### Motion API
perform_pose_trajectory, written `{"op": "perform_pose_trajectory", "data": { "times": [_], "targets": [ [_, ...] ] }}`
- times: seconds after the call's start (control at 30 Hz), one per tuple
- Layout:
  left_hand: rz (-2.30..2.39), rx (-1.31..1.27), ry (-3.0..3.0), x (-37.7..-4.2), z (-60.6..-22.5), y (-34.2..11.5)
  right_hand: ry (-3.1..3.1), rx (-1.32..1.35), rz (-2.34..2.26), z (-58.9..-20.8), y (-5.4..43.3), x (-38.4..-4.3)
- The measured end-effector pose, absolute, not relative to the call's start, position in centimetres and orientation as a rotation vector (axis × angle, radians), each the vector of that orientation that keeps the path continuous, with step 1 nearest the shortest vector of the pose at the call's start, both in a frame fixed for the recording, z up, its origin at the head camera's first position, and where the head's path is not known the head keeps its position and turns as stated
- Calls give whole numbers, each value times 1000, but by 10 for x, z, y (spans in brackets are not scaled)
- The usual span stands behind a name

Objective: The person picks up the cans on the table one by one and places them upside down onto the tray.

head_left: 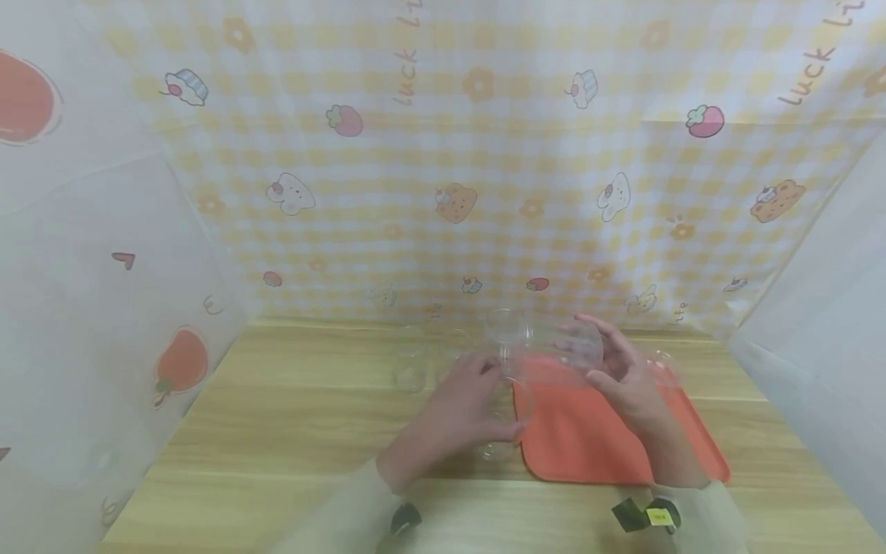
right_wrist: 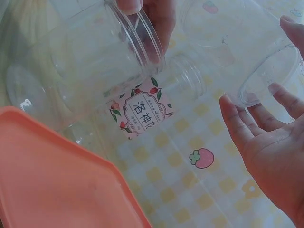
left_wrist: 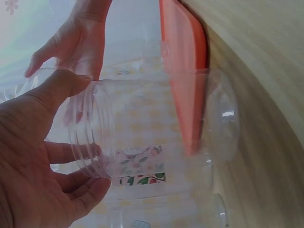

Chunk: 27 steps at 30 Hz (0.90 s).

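At the left of the group, several clear jars (head_left: 410, 358) stand upright on the table. Next comes the left hand (head_left: 471, 404), thumb and fingers clamped on the threaded neck of an upright jar (left_wrist: 142, 102) at the tray's left edge; its long axis is vertical, mouth up, base down at the wood (whether it touches, I cannot tell). A pink floral label (right_wrist: 142, 114) shows behind it. Further right, the right hand (head_left: 626, 381) curls round one end of a sideways jar (head_left: 581, 350) above the far part of the orange tray (head_left: 588, 446). This jar's long axis runs roughly left to right, its round base toward the palm and its other end leftward, where blur hides the detail. The hands are apart, each on its own jar. One more clear vessel (head_left: 663, 365) sits by the tray's far right edge.

The table (head_left: 277, 415) is pale, streaked wood. Around it, a whitish sheet printed with red fruit (head_left: 55, 308) hangs at left, a yellow-checked backdrop (head_left: 477, 154) with strawberries and cakes behind, and a plain whitish sheet (head_left: 824, 369) at right.
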State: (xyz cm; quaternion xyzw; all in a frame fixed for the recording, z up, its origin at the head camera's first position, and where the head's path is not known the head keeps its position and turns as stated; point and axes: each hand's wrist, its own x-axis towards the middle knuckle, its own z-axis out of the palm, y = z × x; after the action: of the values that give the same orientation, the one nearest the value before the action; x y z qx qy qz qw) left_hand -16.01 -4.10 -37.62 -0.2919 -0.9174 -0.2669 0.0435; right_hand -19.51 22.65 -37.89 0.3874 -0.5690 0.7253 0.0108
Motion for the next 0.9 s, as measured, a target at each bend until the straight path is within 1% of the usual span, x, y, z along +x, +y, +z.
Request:
{"op": "perform_pose_trajectory", "data": {
  "times": [0.4, 0.7, 0.9],
  "targets": [
    [-754, -854, -2893, -159, -370, -36, -1793, 1193, 2268, -383, 231, -195],
    [-734, -842, -2901, -159, -367, -36, -1823, 1213, 2251, -376, 234, -196],
    [-746, -840, -2893, -158, -367, -37, -1884, 1158, 2220, -372, 237, -195]
  ]
}}
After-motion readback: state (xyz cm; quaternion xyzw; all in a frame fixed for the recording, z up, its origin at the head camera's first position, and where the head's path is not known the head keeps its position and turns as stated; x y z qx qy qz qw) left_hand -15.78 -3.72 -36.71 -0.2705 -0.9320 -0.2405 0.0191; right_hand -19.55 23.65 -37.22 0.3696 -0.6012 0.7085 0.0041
